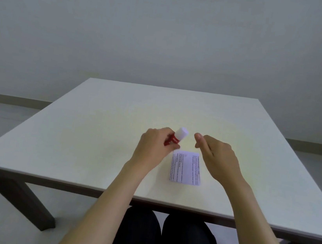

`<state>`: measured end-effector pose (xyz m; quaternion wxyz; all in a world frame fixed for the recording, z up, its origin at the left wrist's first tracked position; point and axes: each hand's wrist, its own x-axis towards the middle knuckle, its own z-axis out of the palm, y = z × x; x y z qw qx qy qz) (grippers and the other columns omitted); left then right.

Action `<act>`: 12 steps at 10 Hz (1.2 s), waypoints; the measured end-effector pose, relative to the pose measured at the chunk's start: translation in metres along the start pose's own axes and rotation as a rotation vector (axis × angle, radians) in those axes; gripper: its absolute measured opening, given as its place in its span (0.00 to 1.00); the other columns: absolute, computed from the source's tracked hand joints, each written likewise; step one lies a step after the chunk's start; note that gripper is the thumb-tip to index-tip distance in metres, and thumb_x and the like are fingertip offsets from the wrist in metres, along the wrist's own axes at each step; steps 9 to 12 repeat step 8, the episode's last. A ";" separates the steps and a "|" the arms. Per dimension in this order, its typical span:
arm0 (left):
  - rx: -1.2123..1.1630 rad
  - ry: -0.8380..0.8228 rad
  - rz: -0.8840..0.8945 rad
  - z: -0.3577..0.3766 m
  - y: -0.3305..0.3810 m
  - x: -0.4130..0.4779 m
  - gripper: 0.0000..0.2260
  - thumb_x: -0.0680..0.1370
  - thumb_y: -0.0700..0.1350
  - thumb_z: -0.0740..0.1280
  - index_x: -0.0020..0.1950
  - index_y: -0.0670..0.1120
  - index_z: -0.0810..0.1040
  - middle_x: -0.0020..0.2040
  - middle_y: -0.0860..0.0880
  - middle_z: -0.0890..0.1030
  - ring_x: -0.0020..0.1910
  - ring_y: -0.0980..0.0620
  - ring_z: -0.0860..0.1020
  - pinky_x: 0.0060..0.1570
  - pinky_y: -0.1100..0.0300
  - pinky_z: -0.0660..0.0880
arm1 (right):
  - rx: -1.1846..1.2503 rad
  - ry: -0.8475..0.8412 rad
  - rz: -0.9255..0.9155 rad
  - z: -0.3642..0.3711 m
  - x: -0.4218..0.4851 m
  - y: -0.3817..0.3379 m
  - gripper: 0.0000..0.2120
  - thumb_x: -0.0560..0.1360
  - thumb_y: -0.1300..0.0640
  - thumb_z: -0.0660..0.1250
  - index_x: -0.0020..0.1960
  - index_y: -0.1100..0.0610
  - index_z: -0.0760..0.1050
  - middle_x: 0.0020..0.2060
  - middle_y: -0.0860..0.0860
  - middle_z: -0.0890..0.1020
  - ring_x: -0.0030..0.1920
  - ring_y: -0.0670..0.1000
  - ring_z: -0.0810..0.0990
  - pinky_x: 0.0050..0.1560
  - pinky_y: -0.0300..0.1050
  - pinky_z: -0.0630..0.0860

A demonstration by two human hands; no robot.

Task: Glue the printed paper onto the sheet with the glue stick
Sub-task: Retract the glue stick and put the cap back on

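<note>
While left hand (154, 144) clasps glue stick (176, 137), right hand (216, 152) grip loose, empty

The glue stick (176, 137) has a red body with a white cap. The printed paper (186, 168) is white with a faint lilac tint, covered in rows of fine black text. The table (85, 132) has a pale cream top and dark brown legs. The wall (168, 30) is light grey, the trousers (161, 238) black.
</note>
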<state>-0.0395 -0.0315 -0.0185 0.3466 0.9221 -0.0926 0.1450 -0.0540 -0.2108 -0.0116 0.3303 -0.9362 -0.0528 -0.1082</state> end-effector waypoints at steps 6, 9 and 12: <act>-0.260 0.177 -0.324 0.008 -0.060 0.040 0.08 0.71 0.44 0.71 0.45 0.43 0.74 0.35 0.46 0.84 0.41 0.47 0.82 0.37 0.61 0.72 | 0.345 -0.231 -0.050 0.002 -0.028 0.017 0.34 0.68 0.28 0.46 0.73 0.34 0.50 0.53 0.37 0.73 0.36 0.37 0.80 0.48 0.42 0.72; -0.236 0.053 -0.344 0.011 -0.068 0.034 0.19 0.68 0.42 0.74 0.57 0.43 0.76 0.48 0.46 0.85 0.52 0.45 0.82 0.50 0.56 0.75 | 0.373 -0.233 -0.025 0.007 -0.030 0.012 0.33 0.70 0.31 0.47 0.74 0.38 0.53 0.54 0.39 0.74 0.44 0.41 0.79 0.53 0.42 0.72; -0.236 0.053 -0.344 0.011 -0.068 0.034 0.19 0.68 0.42 0.74 0.57 0.43 0.76 0.48 0.46 0.85 0.52 0.45 0.82 0.50 0.56 0.75 | 0.373 -0.233 -0.025 0.007 -0.030 0.012 0.33 0.70 0.31 0.47 0.74 0.38 0.53 0.54 0.39 0.74 0.44 0.41 0.79 0.53 0.42 0.72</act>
